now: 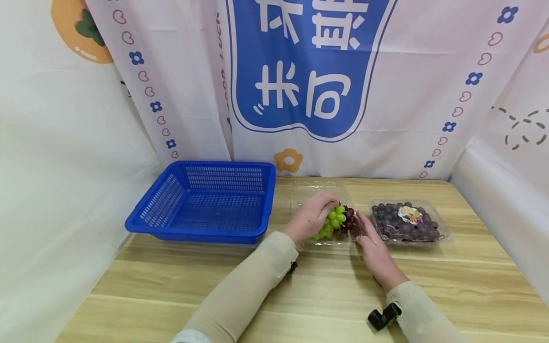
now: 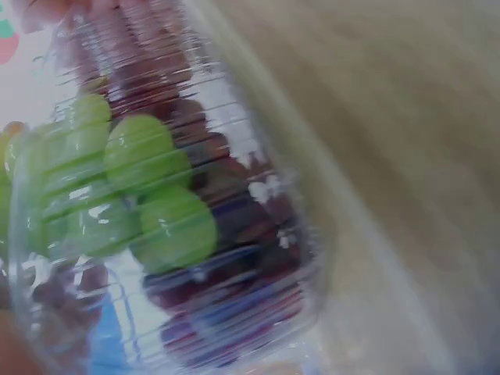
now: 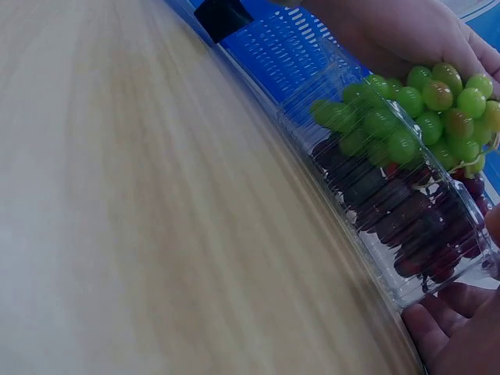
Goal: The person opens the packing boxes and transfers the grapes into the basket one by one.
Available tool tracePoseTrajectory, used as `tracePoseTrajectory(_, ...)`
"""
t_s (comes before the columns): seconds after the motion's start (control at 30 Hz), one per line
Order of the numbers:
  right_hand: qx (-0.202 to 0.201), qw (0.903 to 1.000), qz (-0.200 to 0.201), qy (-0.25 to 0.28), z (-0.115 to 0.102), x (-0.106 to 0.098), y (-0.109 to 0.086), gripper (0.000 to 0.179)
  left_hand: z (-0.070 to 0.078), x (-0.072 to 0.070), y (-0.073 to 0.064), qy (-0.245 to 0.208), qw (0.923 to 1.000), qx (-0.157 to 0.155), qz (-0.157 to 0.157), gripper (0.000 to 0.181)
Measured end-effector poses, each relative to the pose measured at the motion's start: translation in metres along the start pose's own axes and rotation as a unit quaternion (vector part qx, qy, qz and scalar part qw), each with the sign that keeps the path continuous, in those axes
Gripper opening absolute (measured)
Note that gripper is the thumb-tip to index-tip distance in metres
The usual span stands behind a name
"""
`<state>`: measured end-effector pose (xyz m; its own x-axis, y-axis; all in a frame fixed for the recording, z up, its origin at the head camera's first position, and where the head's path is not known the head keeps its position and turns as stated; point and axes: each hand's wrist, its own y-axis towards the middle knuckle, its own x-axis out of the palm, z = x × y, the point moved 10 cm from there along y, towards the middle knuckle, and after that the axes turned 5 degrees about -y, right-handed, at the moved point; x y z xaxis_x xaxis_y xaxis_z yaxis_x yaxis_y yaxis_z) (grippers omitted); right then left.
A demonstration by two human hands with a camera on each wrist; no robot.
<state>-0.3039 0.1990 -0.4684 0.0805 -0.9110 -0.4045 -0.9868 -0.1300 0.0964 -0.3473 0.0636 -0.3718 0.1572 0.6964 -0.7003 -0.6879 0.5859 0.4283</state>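
Note:
My left hand (image 1: 312, 215) grips a bunch of green grapes (image 1: 335, 218) from above, its fingers curled by the stem. These grapes sit low in a clear plastic box (image 3: 361, 269), over and beside a bunch of dark red grapes (image 3: 406, 215). At the box's right end, my right hand (image 1: 377, 255) holds the wall, with fingers low on the outside and the thumb nearer the rim. Through the clear wall, the left wrist view shows green grapes (image 2: 148, 156) against the dark ones (image 2: 242, 211). The left fingertips are partly hidden behind the fruit.
A blue plastic basket (image 1: 206, 234) with slotted walls stands to the left. On the right lies a closed clear box of dark grapes (image 1: 388, 224) with a round label (image 1: 410, 215). The open box's clear lid (image 1: 315, 186) leans back toward the printed curtain (image 1: 257, 152).

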Motion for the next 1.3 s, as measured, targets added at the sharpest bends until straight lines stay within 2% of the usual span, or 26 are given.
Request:
tracePoseTrajectory(0.13,0.002,1.0000,0.001,-0.002,0.000,0.000,0.000,0.068,0.003,-0.014,0.003,-0.044,0.9987,-0.002,0.026,0.024)
tracePoseTrajectory(0.27,0.004,1.0000,-0.001,0.000,-0.001,0.000,-0.001,0.067,0.008,-0.032,0.006,-0.089,0.9942,0.006,0.060,0.023)
tracePoseTrajectory(0.5,0.010,0.9999,0.003,-0.005,0.000,0.000,-0.002,0.070,0.019,-0.065,0.006,-0.149,0.9802,0.027,0.128,0.021)
tracePoseTrajectory(0.67,0.017,0.9997,0.004,-0.014,0.001,0.000,-0.002,0.069,0.026,-0.092,0.006,-0.170,0.9679,0.039,0.181,0.020)
tracePoseTrajectory(0.8,0.031,0.9992,0.004,-0.025,0.002,-0.002,-0.002,0.066,0.031,-0.118,0.008,-0.161,0.9642,0.034,0.208,0.021)
tracePoseTrajectory(0.93,0.042,0.9986,0.000,-0.034,0.003,-0.003,-0.003,0.062,0.037,-0.148,0.014,-0.123,0.9687,0.012,0.215,0.021)
tracePoseTrajectory(1.13,0.044,0.9981,0.000,-0.044,0.003,-0.003,-0.004,0.063,0.037,-0.187,0.029,-0.038,0.9838,-0.042,0.170,0.022)
tracePoseTrajectory(1.3,0.046,0.9979,-0.004,-0.045,0.003,-0.002,-0.004,0.063,0.024,-0.220,0.035,0.033,0.9855,-0.083,0.144,0.024)
